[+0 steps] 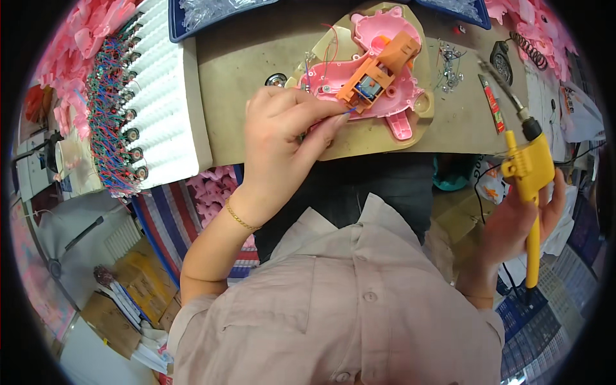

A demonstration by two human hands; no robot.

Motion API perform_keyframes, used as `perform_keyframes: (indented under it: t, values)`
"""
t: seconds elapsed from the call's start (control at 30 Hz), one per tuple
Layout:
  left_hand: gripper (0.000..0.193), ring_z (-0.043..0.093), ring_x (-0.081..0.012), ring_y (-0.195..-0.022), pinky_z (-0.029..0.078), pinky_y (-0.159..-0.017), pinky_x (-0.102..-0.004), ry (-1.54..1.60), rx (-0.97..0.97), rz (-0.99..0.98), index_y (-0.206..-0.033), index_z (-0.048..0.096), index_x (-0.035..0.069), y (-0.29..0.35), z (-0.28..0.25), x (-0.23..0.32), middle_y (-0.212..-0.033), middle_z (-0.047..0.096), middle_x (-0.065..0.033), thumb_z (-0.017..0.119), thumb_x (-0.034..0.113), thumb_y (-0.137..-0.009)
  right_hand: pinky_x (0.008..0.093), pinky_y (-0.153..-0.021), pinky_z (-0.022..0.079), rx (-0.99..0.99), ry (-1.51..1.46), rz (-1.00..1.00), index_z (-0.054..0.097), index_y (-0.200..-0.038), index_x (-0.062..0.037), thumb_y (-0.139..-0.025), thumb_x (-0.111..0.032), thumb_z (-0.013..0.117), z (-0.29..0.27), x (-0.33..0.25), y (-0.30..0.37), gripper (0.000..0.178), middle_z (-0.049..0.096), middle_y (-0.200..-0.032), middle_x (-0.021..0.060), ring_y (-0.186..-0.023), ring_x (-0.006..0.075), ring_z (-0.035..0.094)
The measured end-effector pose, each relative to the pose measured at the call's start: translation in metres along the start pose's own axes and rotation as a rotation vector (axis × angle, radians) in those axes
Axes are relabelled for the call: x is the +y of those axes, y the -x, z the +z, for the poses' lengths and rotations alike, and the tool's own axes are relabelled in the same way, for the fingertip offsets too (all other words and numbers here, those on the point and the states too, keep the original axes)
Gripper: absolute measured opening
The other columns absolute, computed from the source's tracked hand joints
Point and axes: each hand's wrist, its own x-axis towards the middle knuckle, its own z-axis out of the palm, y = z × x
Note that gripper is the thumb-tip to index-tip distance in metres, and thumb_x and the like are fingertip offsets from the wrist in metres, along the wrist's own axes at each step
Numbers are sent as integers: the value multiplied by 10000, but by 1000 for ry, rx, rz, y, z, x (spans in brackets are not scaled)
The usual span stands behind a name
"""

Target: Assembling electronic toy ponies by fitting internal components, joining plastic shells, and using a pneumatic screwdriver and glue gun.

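Brown bench top (pixel 224 122) stretches across my view, with blue trays (pixel 174 22) along its far edge. On my feed, the left hand (pixel 276 131) pinches thumb and forefinger together at a thin blue wire (pixel 351 111), just beside the lower end of an orange mechanism (pixel 399 54). That mechanism sits tilted inside an open pink shell (pixel 405 93), immediately beyond the fingertips, and the shell rests in a tan holder (pixel 421 125). I can't see what the curled fingers cover; the hand hides the holder's near-left edge from me. My right hand (pixel 507 231) grips a yellow soldering gun (pixel 536 167), its tip pointing up and away, well apart from the shell. Between them lie loose small parts (pixel 450 74) and a red strip (pixel 493 106). Past the tip I see a black coil (pixel 529 52). Off left, white foam (pixel 170 96) stands beside bundled wires (pixel 109 122).
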Motion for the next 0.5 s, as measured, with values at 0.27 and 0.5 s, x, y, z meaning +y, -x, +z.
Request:
perform_keyframes:
  t: [0.27,0.5]
  values:
    - [76,503,-189,-818,354,-782,-336,-1,78,-56,-809,711,137,3,12,7,-787,628,30,736,155,-739,471,-982,438,-212,-30,18,297,-1409,-8,-860,-483,638,-3,-4,17,802,521,-1261,161,-1171,313,530]
    - [68,495,-196,-826,345,-783,-334,38,115,-43,-772,705,141,6,13,3,-803,625,34,741,166,-720,440,-979,446,-390,-138,9,304,-1415,-135,-808,-347,757,-18,-12,30,787,452,-1350,259,-1193,333,522]
